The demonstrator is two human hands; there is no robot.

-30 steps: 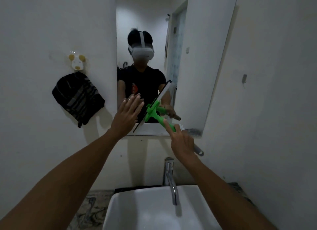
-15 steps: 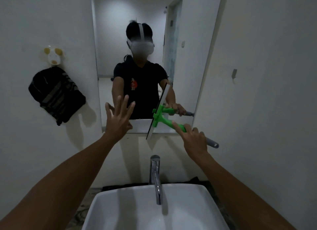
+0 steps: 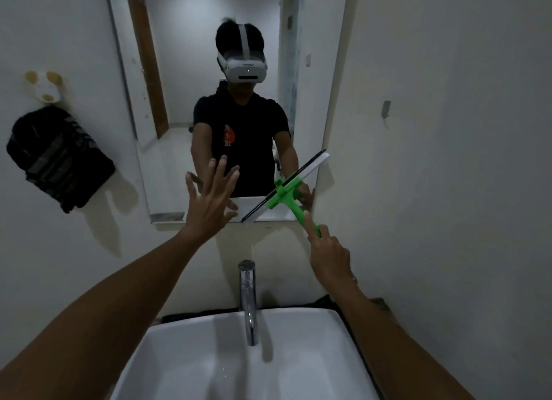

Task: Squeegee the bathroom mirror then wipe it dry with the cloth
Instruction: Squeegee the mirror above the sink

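The bathroom mirror (image 3: 179, 71) hangs on the wall ahead, above the sink. My right hand (image 3: 327, 254) grips the handle of a green squeegee (image 3: 286, 198), index finger stretched along it. Its blade lies slanted across the mirror's lower right corner, upper end near the right edge. My left hand (image 3: 210, 201) is raised with fingers spread in front of the mirror's lower middle; whether it touches the glass is unclear. A dark striped cloth (image 3: 56, 157) hangs from a wall hook at the left.
A white sink (image 3: 185, 360) with a chrome tap (image 3: 248, 298) sits directly below my arms. A mouse-shaped hook (image 3: 44, 87) holds the cloth. A small fitting (image 3: 386, 109) sticks out of the right wall, which stands close by.
The view has swung left and the mirror now fills more of it. The squeegee blade has turned from steep to slanted, ending at the mirror's lower right corner. My left hand stays raised and open.
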